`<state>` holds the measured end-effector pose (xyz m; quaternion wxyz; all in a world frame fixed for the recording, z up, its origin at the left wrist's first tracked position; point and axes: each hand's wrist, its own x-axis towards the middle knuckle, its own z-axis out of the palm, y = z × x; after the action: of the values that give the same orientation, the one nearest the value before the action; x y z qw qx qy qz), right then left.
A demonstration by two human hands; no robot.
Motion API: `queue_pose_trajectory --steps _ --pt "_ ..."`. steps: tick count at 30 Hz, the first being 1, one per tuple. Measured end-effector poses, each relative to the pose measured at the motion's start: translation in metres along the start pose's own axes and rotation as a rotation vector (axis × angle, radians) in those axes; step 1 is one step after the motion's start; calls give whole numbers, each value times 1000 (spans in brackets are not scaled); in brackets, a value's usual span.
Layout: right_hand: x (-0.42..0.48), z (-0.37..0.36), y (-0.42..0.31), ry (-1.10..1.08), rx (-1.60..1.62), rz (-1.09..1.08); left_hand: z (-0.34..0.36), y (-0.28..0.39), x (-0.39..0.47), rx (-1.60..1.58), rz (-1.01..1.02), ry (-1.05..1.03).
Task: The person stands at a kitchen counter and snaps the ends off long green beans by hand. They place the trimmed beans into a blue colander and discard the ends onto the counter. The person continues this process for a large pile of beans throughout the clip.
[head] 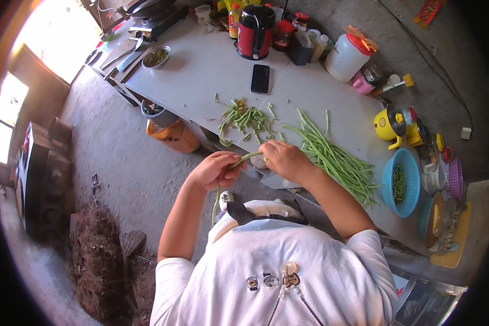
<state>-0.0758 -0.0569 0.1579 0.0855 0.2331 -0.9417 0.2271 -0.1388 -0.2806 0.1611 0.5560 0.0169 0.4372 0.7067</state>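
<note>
A long green bean [247,156] stretches between my two hands, just off the front edge of the table. My left hand [218,171] is closed around it, and its tail hangs down below that hand. The fingertips of my right hand [284,159] pinch the upper end, with a small green bit showing beneath them. Behind my hands, a heap of short bean pieces and trimmings [248,118] lies on the tabletop [203,77]. To the right of it rests a large bundle of whole long beans [336,159], partly behind my right forearm.
A blue plastic basket [387,179] holding cut beans stands at the right. Along the back are a red electric kettle [256,32], bottles and a white plastic jar [346,57]. A smartphone [260,79] lies mid-table. At the left are a cleaver [128,61] and a metal bowl [156,57].
</note>
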Motion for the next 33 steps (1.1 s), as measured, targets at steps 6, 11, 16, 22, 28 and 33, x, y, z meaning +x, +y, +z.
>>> queue_pose_trajectory --steps 6,11,16,22,28,33 --pt "1 -2 -3 48 60 175 -12 -3 0 -32 73 5" --pt "-1 14 7 145 -41 242 -19 -7 6 36 80 -58" --pt "1 -8 15 398 509 558 -8 -10 2 -17 82 -29" --pt "20 -7 0 338 24 -226 -7 -3 7 26 65 -61" --pt "11 4 -1 17 -40 -99 -11 -3 12 33 51 -73" --pt "6 8 9 92 76 44 -14 -4 6 27 80 14"
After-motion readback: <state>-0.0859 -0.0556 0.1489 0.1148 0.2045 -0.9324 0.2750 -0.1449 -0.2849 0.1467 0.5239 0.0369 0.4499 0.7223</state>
